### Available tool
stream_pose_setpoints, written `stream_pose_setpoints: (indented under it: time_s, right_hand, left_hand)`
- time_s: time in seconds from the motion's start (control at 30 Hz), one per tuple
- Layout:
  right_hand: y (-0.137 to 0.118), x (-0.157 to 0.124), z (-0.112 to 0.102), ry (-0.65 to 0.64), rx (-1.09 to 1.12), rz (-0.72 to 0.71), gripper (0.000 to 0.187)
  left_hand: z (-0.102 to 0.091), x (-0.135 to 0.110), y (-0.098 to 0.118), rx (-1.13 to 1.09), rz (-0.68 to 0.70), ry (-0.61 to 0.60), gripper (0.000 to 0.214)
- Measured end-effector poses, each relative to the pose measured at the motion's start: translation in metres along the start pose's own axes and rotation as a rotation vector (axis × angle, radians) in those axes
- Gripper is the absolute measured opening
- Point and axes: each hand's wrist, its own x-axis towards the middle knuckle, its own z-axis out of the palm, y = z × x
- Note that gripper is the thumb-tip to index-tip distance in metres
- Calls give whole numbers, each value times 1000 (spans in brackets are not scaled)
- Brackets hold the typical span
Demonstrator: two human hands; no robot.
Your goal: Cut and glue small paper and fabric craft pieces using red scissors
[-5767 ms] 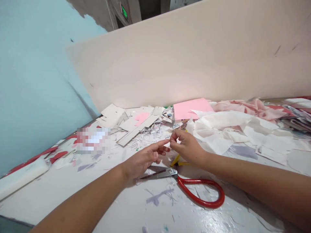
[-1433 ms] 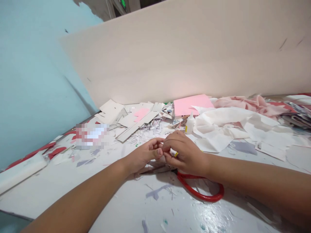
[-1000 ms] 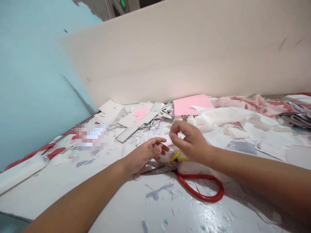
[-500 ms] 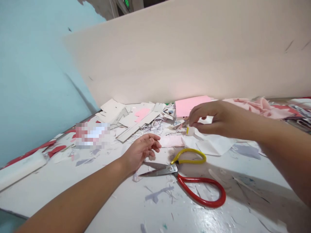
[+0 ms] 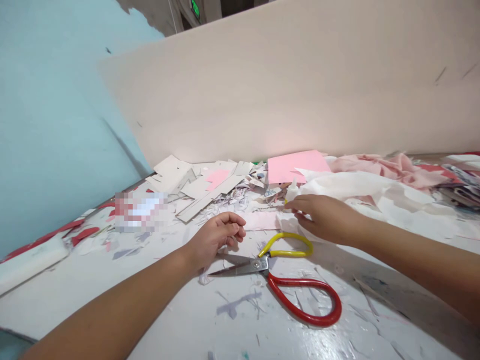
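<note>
In the head view, the right hand (image 5: pixel 326 217) has its fingers together at the small glue bottle (image 5: pixel 292 192), at its ten o'clock, though I cannot tell if it grips; the empty, loosely curled left hand (image 5: pixel 215 237) rests by the open scissors (image 5: pixel 243 267), at its four o'clock, whose blades could nick it if it slid.

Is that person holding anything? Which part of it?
The left hand holds nothing. The right hand has its fingertips at the bottom of a small glue bottle; I cannot tell if they grip it.
</note>
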Motion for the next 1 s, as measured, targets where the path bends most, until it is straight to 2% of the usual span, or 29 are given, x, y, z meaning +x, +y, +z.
stream_pose_setpoints:
  time_s: [0.07,0.1,0.17,0.23,0.33,0.4,0.47,0.5,0.57,0.63,0.7,0.73,0.8,0.9,0.97,1.0]
  right_hand:
    - [-7,6,6,-30,19,-126,49]
    - [-9,9,9,-45,12,-185,49]
    - [-10,14,12,-72,-14,-253,36]
    - [-7,16,8,-64,-31,-249,22]
    - [-6,13,-7,22,-13,-149,17]
    - [-10,8,-19,87,70,-23,15]
    - [-20,5,-26,116,281,186,12]
    - [-27,3,-26,83,427,254,10]
    - [-42,2,-20,23,737,308,5]
    - [-56,3,-9,-56,955,368,3]
    - [-67,5,3,-124,1090,426,3]
    - [-71,5,8,-144,1136,454,3]
    - [-75,6,14,-162,1189,481,5]
    - [-75,7,15,-173,1162,461,9]
    - [-72,7,9,-151,1003,413,11]
    - [-69,7,5,-123,846,363,12]
  left_hand:
    - [-1,0,-1,6,-6,3,13]
    - [-1,0,-1,11,-8,5,13]
    - [-2,0,-1,20,-12,4,14]
    - [-3,0,-2,19,-16,1,14]
    - [-2,1,-3,15,-22,1,14]
    - [1,0,-3,44,-16,32,14]
    - [6,-3,-1,128,35,103,16]
    - [8,-6,0,196,86,137,18]
    - [15,-12,1,348,205,143,32]
    - [22,-19,2,448,253,64,62]
    - [29,-23,0,423,173,39,86]
    - [32,-24,-1,375,116,47,90]
    - [37,-23,-3,300,40,87,75]
    - [40,-18,-3,303,47,164,31]
    - [39,-15,-2,260,18,186,17]
    - [38,-14,-1,223,-11,199,16]
